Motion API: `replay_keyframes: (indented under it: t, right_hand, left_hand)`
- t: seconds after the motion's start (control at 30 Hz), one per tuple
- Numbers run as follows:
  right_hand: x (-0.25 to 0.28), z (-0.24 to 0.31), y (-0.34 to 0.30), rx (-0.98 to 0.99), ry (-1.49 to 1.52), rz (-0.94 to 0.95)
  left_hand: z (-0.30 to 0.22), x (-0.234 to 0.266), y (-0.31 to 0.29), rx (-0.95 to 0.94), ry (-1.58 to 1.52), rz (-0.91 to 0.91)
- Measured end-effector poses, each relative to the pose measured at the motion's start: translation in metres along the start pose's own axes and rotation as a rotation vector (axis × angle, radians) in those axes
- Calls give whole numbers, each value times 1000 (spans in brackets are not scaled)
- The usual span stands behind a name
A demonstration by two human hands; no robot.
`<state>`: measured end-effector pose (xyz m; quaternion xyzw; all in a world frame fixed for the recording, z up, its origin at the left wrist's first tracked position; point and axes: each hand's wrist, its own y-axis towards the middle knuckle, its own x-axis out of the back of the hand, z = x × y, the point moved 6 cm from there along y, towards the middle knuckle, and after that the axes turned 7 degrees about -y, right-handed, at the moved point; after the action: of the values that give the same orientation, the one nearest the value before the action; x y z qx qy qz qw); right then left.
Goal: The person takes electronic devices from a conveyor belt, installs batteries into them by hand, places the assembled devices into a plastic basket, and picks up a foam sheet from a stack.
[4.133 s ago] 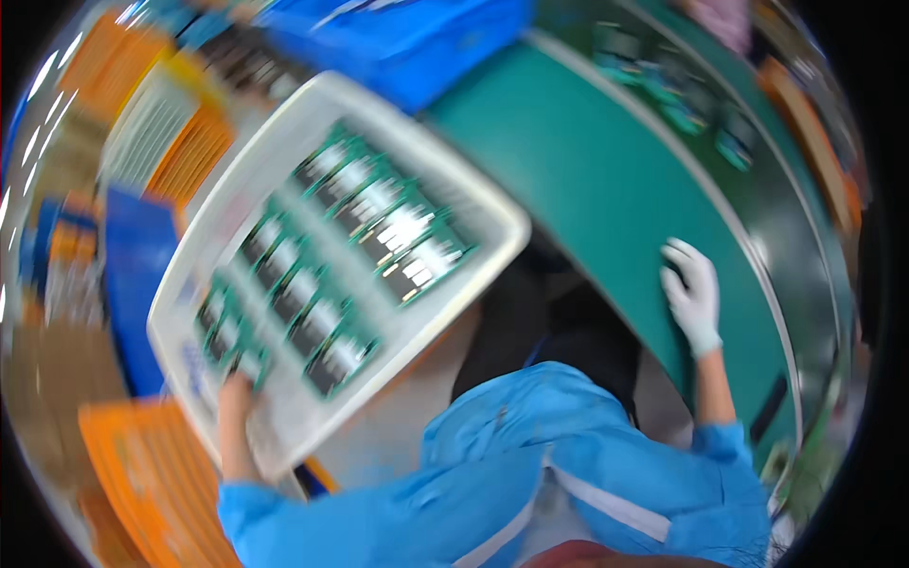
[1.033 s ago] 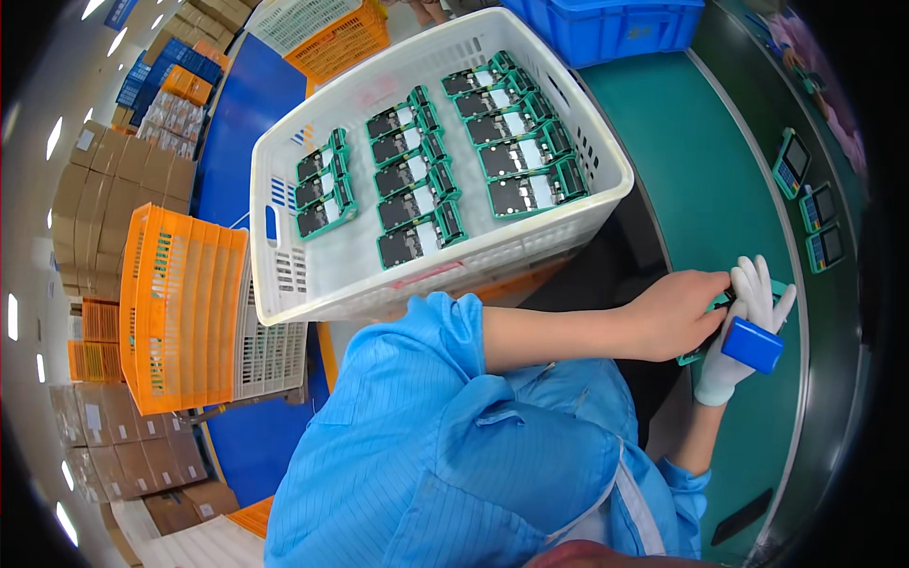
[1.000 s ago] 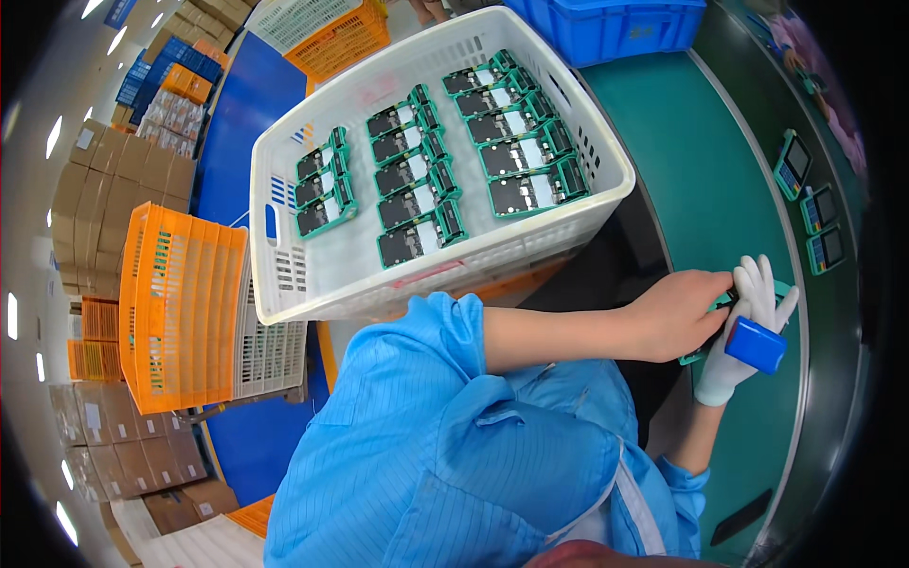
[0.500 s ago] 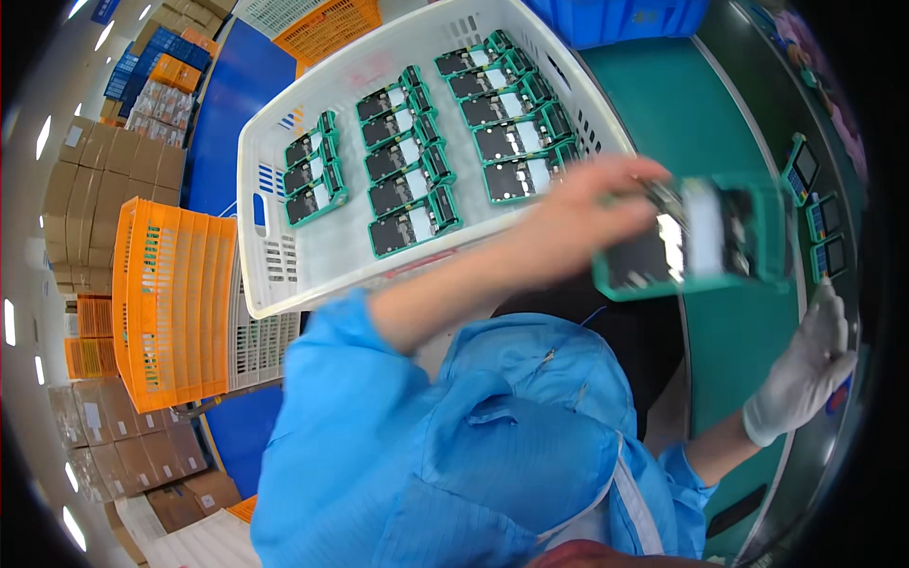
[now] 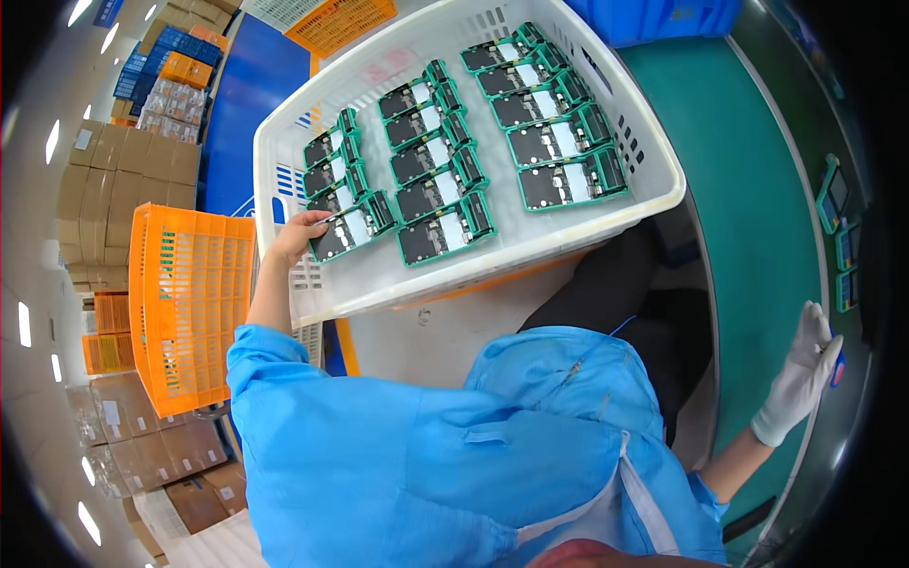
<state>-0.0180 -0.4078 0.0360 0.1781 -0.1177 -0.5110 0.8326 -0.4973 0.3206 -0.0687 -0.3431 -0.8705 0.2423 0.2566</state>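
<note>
My bare left hand [image 5: 301,233] pinches the left edge of a green-framed electronic unit [image 5: 352,231]. The unit has a black panel, a white strip and exposed parts, and sits tilted at the near end of the left row in a white perforated crate [image 5: 511,248]. Two more rows of like units [image 5: 441,227] fill the middle and right of the crate. Over the green bench on the right, my gloved right hand [image 5: 797,383] has its fingers closed around a small blue-and-red object [image 5: 837,373]; most of that object is hidden.
Stacked orange baskets [image 5: 194,312] stand left of the crate, with cardboard boxes [image 5: 114,180] beyond. A blue bin [image 5: 653,19] borders the crate's far right corner. Several small green-framed devices with screens [image 5: 833,194] lie along the far side of the green bench [image 5: 748,218].
My left hand has carried the green-framed unit from above the bench leftward to the near end of the crate's left row. My right hand has closed on the blue-and-red object.
</note>
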Motion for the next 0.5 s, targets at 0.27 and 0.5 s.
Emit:
replay_keyframes:
  t: [0.27,0.5]
  right_hand:
    - [-28,9,14,-46,-137,-52]
    - [-55,-4,36,-173,-1,-90]
  left_hand:
    - [-36,-65,-17,-292,1251,-184]
    - [-25,-56,-17,-304,1222,-208]
